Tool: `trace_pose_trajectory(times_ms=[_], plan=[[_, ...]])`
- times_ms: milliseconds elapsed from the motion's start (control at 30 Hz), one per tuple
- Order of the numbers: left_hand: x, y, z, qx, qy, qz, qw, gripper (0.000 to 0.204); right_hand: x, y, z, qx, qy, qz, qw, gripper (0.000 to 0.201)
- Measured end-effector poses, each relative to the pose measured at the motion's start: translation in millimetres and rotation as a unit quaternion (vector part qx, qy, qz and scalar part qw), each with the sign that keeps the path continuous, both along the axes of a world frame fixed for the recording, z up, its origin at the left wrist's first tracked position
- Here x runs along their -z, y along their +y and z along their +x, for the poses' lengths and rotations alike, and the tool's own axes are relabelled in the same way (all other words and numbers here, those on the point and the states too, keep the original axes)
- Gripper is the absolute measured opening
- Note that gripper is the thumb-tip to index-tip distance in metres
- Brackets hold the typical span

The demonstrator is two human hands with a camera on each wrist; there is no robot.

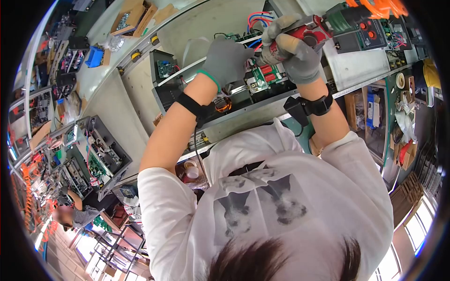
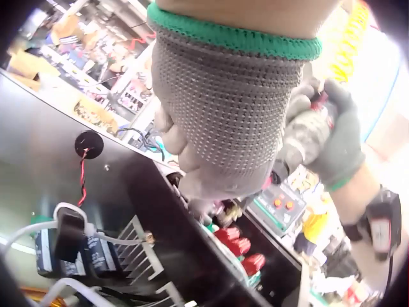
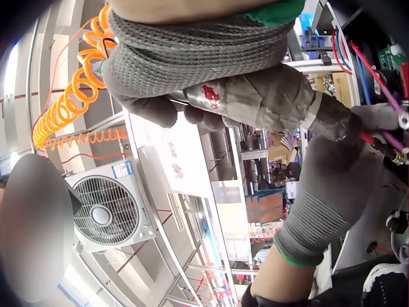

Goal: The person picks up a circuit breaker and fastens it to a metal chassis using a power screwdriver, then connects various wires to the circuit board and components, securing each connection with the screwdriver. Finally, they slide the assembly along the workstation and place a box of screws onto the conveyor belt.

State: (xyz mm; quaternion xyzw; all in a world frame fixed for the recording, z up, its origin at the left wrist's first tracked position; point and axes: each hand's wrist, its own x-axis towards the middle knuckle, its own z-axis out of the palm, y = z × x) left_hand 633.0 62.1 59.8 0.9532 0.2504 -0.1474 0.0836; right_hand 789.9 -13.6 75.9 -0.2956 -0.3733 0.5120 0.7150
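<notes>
My gloved right hand [image 1: 302, 61] grips an air screwdriver [image 1: 269, 56], its nose wrapped in grey tape and an orange coiled hose [image 3: 70, 96] at its rear. The driver lies slanted, tip toward the left hand. My gloved left hand [image 1: 227, 61] bends over the work, its curled fingers around the driver's tip in the right wrist view. Just below that tip is a green circuit board [image 1: 257, 84] with red cylindrical components [image 2: 239, 246], inside a long dark metal case [image 1: 234, 114]. Red and blue wires [image 1: 260, 21] rise behind the hands. The left fingertips are partly hidden.
A dark box with orange buttons [image 1: 368, 35] stands right of the case. White tubing [image 2: 32, 230] and capacitors [image 2: 102, 254] sit in the case's left part. At left are a blue bin [image 1: 95, 56], a cardboard box [image 1: 133, 18] and another opened case [image 1: 105, 145]. A person [image 1: 77, 213] works farther off.
</notes>
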Motion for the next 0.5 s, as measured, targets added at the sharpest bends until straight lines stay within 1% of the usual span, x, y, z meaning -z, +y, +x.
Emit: trace_pose_trajectory(times_ms=[33, 67, 100, 133, 200, 233, 300, 367, 433, 467, 500], plan=[[5, 5, -1, 0.000, 0.000, -0.001, 1.000, 0.022, -1, -1, -2, -0.011, 0.026, -0.033, 0.999, 0.026], [12, 12, -5, 0.031, -0.016, -0.053, 0.998, 0.021, -1, -2, -4, -0.021, 0.051, -0.066, 0.996, 0.026], [14, 14, -9, 0.059, -0.031, -0.105, 0.992, 0.021, 2, -3, -8, -0.012, 0.044, -0.060, 0.997, 0.026], [17, 13, -10, 0.057, -0.031, -0.105, 0.992, 0.021, 8, -3, -9, -0.014, 0.045, -0.060, 0.997, 0.026], [20, 9, -9, 0.037, -0.014, -0.065, 0.997, 0.019, 18, -2, -9, 0.004, -0.053, -0.002, 0.999, 0.027], [19, 8, -9, 0.037, -0.013, -0.067, 0.997, 0.019, 16, -5, -10, -0.002, -0.042, -0.029, 0.999, 0.028], [15, 5, -9, 0.044, -0.015, -0.027, 0.999, 0.019, 13, -8, -9, -0.006, -0.047, -0.038, 0.998, 0.028], [14, 5, -10, 0.038, -0.020, -0.034, 0.999, 0.018, 9, -10, -7, -0.011, -0.054, -0.044, 0.998, 0.028], [15, 6, -11, 0.031, -0.026, -0.040, 0.998, 0.018, 5, -11, -6, 0.020, 0.030, -0.020, 0.999, 0.025], [18, 5, -11, 0.037, -0.038, -0.026, 0.998, 0.017, 3, -11, -3, 0.019, 0.029, -0.019, 0.999, 0.025], [17, 4, -11, 0.042, -0.050, -0.012, 0.998, 0.016, 2, -11, 0, 0.038, 0.030, -0.016, 0.999, 0.025]])
